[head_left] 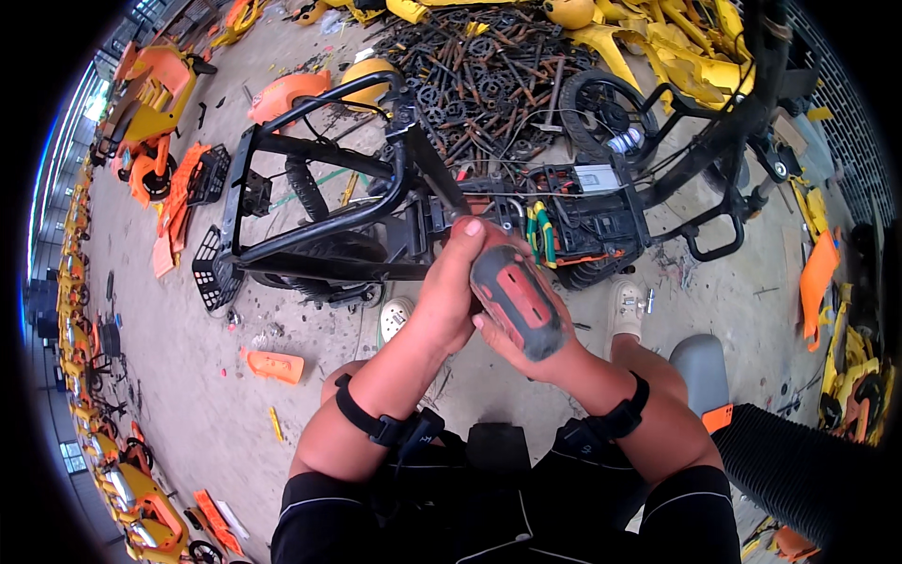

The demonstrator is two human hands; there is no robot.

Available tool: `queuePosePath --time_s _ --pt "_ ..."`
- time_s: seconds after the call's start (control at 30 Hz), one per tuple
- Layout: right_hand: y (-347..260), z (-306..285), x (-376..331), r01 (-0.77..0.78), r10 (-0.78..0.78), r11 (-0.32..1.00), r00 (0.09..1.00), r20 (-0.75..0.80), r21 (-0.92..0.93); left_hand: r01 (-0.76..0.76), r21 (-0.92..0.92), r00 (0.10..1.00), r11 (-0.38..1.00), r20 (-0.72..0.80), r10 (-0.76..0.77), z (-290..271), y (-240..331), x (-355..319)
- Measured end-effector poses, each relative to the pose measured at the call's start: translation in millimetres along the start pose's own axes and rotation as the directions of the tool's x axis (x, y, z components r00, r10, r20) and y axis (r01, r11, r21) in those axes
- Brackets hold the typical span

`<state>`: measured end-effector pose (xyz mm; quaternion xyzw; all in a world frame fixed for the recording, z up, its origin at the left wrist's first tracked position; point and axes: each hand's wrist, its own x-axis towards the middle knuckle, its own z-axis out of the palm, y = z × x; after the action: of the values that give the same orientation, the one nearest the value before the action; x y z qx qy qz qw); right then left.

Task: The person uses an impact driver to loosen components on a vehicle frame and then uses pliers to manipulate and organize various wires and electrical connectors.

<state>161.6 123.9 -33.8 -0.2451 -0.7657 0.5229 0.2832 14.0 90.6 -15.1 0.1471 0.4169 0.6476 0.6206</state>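
Note:
A red-and-black cordless power tool (519,303) is held in front of me with both hands. My left hand (449,287) is closed round its far left side, the thumb lying on the red housing. My right hand (531,355) wraps the near right side, its fingers partly hidden under the tool. Just beyond stands a stripped black bike frame (329,249), and the tool's far end overlaps its middle in the view. Green-and-yellow handled pliers (540,233) rest on the frame's open centre bay (587,211).
A big heap of rusty metal parts (489,85) lies behind the frame. Yellow body panels (658,47) pile up at the far right. An orange plastic piece (274,366) is on the floor at left. Beside my right leg are a grey seat (700,371) and black ribbed hose (789,461).

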Motion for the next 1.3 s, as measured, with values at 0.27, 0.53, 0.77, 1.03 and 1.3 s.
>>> queuePosePath --time_s 0.27,0.53,0.77,1.03,1.3 --pt "-7.4 5.3 11.0 -0.019 0.02 0.993 1.0 -0.01 0.112 -0.02 -0.177 0.999 0.984 0.026 0.025 0.8 9.9 2.7" --pt "-1.1 11.3 20.5 0.053 -0.051 0.996 0.998 0.039 -0.067 -0.08 -0.108 0.997 0.991 -0.007 0.08 2.3 30.7 -2.6" --pt "-4.5 17.3 26.8 0.151 -0.15 0.987 0.988 0.02 -0.053 -0.1 -0.079 0.994 0.992 0.037 0.103 -7.1 35.2 -2.5" --pt "4.4 10.6 29.9 0.029 -0.028 0.999 0.998 0.051 -0.014 -0.096 -0.115 0.993 0.989 0.052 0.103 -4.8 36.5 5.7" --pt "7.1 11.5 29.3 0.07 -0.07 0.998 0.997 0.034 -0.009 -0.109 -0.109 0.992 0.988 0.053 0.115 -4.8 35.2 4.4"
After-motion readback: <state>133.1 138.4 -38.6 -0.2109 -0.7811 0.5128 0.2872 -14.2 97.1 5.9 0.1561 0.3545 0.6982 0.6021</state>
